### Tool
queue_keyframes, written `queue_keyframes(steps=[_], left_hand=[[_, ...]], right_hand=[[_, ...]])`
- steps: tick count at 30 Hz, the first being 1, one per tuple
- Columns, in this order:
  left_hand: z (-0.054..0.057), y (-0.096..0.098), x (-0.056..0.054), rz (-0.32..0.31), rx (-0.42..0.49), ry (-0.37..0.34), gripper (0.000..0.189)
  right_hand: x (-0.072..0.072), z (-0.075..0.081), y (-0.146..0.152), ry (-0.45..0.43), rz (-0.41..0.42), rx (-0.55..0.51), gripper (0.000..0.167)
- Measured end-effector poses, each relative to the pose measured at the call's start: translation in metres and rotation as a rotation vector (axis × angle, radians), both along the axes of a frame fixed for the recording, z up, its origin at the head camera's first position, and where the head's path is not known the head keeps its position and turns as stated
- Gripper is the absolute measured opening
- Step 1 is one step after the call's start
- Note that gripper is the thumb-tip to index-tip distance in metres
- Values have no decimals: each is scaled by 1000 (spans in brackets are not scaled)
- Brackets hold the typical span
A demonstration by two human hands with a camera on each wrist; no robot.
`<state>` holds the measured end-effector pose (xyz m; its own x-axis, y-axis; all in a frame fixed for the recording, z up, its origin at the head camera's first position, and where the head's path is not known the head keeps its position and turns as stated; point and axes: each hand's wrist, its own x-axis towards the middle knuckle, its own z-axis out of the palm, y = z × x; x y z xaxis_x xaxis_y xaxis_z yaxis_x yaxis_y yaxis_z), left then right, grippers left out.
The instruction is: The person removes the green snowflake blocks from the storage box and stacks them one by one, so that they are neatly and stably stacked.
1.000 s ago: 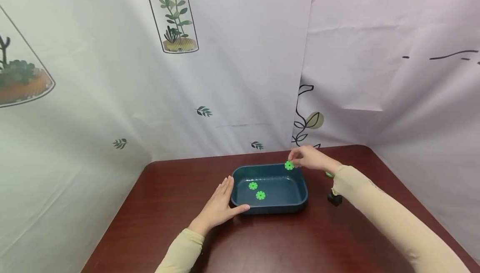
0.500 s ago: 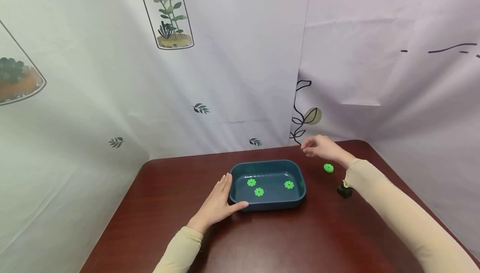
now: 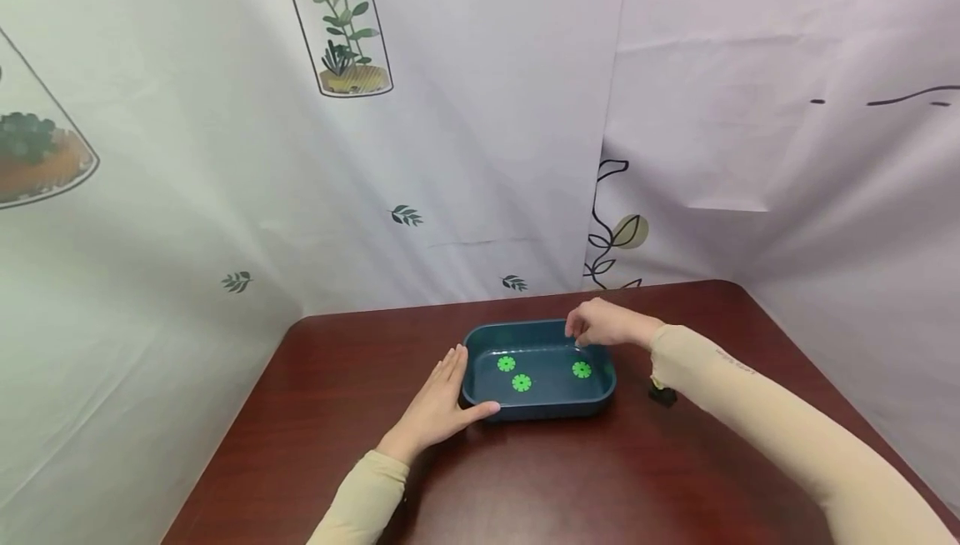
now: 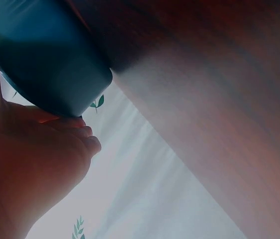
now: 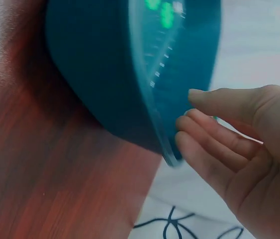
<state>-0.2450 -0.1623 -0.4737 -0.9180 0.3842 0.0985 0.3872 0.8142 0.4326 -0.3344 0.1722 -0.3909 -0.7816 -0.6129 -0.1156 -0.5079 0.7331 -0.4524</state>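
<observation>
In the head view, a dark teal rectangular tray (image 3: 546,412) stands on the table with green notched toy discs in it: a left disc (image 3: 506,363), a front disc (image 3: 521,382) and a right disc (image 3: 581,370). My left hand (image 3: 435,412) rests against the tray's left end, fingers straight, thumb along the front rim. Over the back right corner hovers my right hand (image 3: 609,324), fingers loosely bent. In the right wrist view its fingers (image 5: 214,144) and thumb stand slightly apart, and no disc is plainly visible between them. A tiny green sliver shows behind them.
A reddish-brown table (image 3: 570,478) bears the tray. White cloth (image 3: 480,153) with plant prints hangs behind and at both sides. A small black object (image 3: 662,395) shows below the right sleeve (image 3: 720,378), which covers the table right of the tray.
The right hand released a disc into the tray's right part, moved off right, then came back over the back right corner. A disc on the table is now hidden. The left hand stayed.
</observation>
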Motion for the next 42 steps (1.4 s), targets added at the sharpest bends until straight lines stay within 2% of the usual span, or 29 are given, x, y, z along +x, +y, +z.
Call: queue_keyframes(steps=[8,14,17,23,30,42], left_hand=[[2,1,1,-4,10,-16,119],[3,0,1,-4,16,-11,119],[2,-1,1,-4,16,-4,120],[1,-1,1,-6,13,-9,120],[3,-2,1,-7,12,-13,118],[5,-1,4,0,21,-26,119]], right_hand=[[3,-14,-19,-39,40,215,23],[4,-20,-26,-67,23,304,26],[5,-24,-28,-58,40,338,24],[2,-30,-29,-24,72,366,22],[4,-29,-28,-56,60,365,16],[9,-29,-28,-61,60,387,16]])
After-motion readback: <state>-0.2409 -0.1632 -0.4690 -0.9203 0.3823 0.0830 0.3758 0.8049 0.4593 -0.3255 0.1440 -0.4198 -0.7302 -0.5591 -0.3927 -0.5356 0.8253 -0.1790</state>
